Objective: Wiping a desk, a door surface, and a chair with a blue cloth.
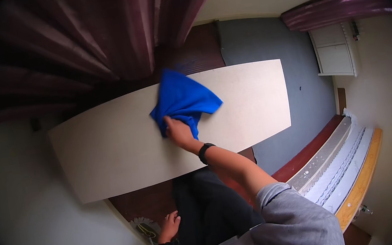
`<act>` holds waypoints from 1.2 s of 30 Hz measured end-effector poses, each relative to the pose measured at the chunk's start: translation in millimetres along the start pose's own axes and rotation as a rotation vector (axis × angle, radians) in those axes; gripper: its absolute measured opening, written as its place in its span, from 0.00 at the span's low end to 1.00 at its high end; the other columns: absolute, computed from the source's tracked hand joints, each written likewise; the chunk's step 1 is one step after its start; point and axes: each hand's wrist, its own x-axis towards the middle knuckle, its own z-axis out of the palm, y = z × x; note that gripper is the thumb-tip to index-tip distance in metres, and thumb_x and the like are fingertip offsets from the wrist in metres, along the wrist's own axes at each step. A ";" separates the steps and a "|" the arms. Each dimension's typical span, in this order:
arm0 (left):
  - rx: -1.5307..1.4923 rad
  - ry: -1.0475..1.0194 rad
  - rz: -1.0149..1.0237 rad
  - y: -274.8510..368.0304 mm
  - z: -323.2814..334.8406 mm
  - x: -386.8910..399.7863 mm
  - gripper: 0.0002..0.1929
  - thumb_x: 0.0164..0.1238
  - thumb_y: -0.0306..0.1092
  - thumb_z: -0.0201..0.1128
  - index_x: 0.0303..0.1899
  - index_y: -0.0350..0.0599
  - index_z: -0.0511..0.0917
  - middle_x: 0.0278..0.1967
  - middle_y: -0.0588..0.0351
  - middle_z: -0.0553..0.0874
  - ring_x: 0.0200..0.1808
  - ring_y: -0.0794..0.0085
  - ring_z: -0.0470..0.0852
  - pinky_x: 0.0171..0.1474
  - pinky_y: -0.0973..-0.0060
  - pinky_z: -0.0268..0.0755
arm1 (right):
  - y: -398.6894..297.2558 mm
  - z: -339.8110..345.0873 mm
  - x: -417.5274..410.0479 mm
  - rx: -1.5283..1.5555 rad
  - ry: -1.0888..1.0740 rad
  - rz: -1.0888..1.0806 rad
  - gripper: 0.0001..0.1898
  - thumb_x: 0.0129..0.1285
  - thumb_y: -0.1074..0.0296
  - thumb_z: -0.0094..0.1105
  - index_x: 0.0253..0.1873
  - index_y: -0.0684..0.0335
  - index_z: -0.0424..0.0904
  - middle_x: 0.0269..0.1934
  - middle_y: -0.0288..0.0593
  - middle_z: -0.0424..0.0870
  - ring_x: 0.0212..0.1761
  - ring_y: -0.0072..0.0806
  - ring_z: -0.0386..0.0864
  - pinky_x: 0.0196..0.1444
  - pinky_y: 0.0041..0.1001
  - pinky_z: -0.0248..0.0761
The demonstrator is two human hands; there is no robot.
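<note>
My right hand (179,131) grips a bright blue cloth (184,96) by its near, bunched end. The cloth spreads out over the pale tabletop (113,144), with one corner reaching past the far edge. A dark band circles the right wrist. Low in the view, my left hand (170,224) hangs beside the left leg of my dark trousers (206,199), below the table's near edge. Its fingers are loosely bent and hold nothing that I can see. A black strap and a dark object sit at the left wrist.
Purple curtains (120,28) hang close behind the table's far side. A white wall (30,189) meets its left end. What looks like a mop (146,227) stands at lower left. On the right are a wooden-edged bench or bed (364,171) with light covers and a white cabinet (333,52).
</note>
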 end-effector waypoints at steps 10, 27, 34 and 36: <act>0.118 0.107 -0.124 -1.6 56.0 -28.6 0.18 0.80 0.42 0.47 0.56 0.39 0.73 0.51 0.37 0.81 0.54 0.38 0.79 0.56 0.48 0.72 | 33.4 -24.9 -1.1 -0.178 -0.215 -0.367 0.19 0.61 0.69 0.59 0.58 0.52 0.74 0.40 0.46 0.83 0.47 0.45 0.83 0.42 0.43 0.77; 0.260 0.280 -0.164 84.5 139.1 -35.1 0.15 0.74 0.43 0.53 0.51 0.43 0.77 0.49 0.44 0.84 0.53 0.45 0.82 0.56 0.48 0.74 | 203.6 -115.5 -164.5 0.309 -0.130 0.884 0.14 0.65 0.72 0.58 0.46 0.79 0.71 0.30 0.55 0.84 0.20 0.33 0.82 0.18 0.33 0.74; 0.131 0.545 0.034 206.7 182.2 -150.3 0.20 0.75 0.46 0.55 0.63 0.51 0.75 0.55 0.52 0.80 0.57 0.53 0.79 0.60 0.56 0.71 | 89.2 -102.2 -111.0 -0.344 -1.133 -0.391 0.21 0.53 0.50 0.65 0.38 0.65 0.87 0.38 0.58 0.87 0.41 0.50 0.86 0.46 0.42 0.79; -0.083 0.590 0.027 200.6 230.4 -172.9 0.23 0.75 0.45 0.55 0.66 0.49 0.72 0.59 0.47 0.78 0.61 0.50 0.77 0.62 0.56 0.70 | -5.5 -102.8 -133.6 -0.500 -1.397 -0.824 0.21 0.54 0.50 0.64 0.44 0.63 0.86 0.39 0.57 0.86 0.43 0.50 0.85 0.47 0.43 0.77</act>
